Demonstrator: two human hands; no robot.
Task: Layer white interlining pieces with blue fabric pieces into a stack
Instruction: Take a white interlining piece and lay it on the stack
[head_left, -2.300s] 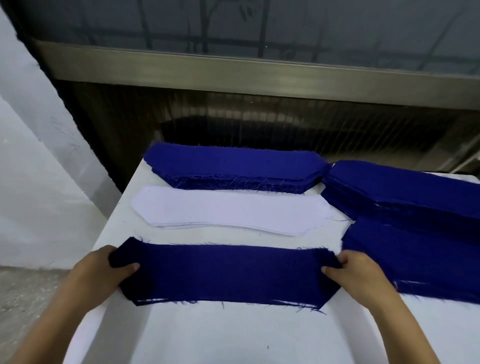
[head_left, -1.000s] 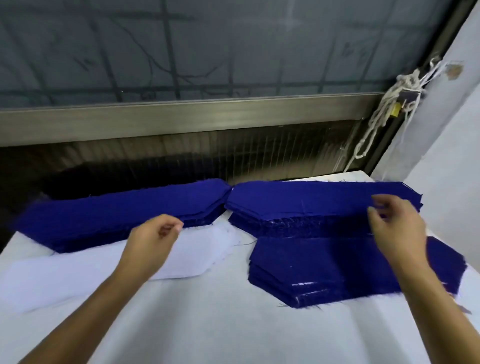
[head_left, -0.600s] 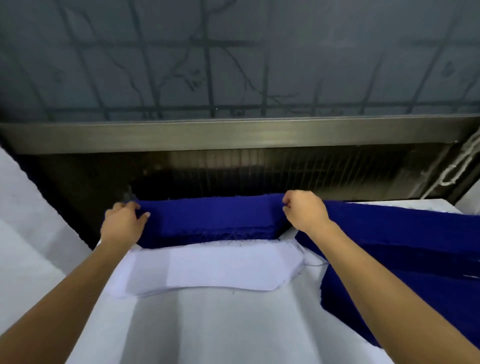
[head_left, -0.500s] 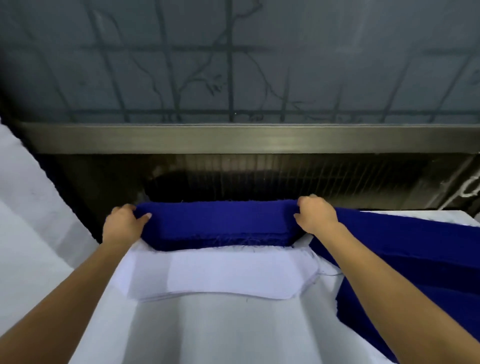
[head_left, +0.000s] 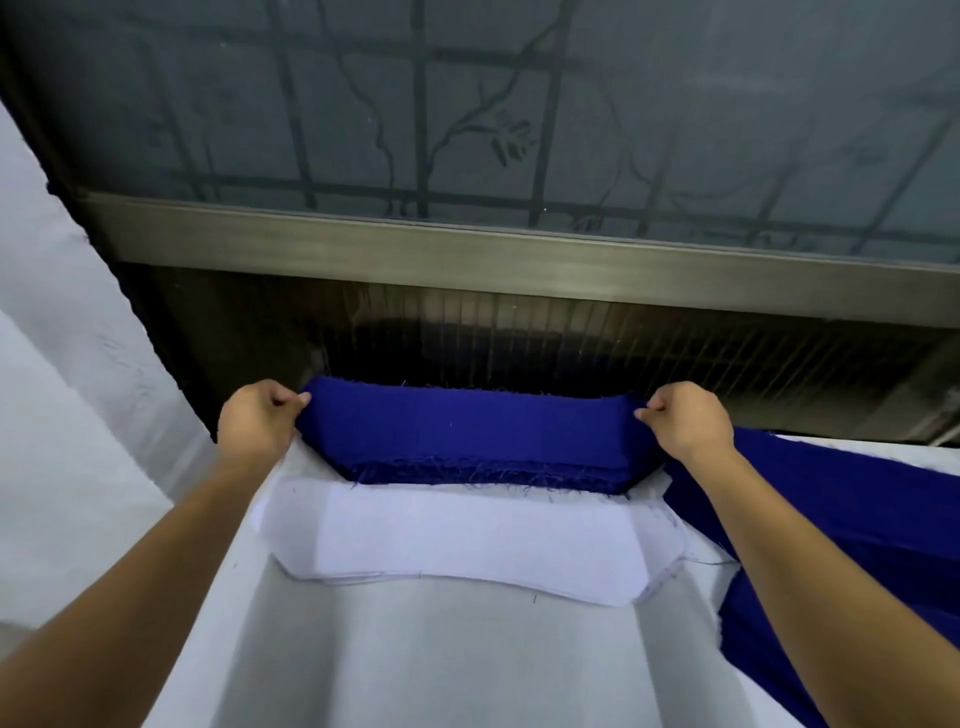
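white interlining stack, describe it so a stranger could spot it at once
On the white table below the window, find the blue fabric stack at the far edge. Just in front of it lies the white interlining stack, flat, the only pale pile among blue ones.

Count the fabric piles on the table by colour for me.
Blue: 3, namely the back blue pile, gripped at its ends by the left hand and the right hand, the far right blue pile, and the near right blue pile, partly behind the arm.
White: 1, the white interlining pile.
Total: 4
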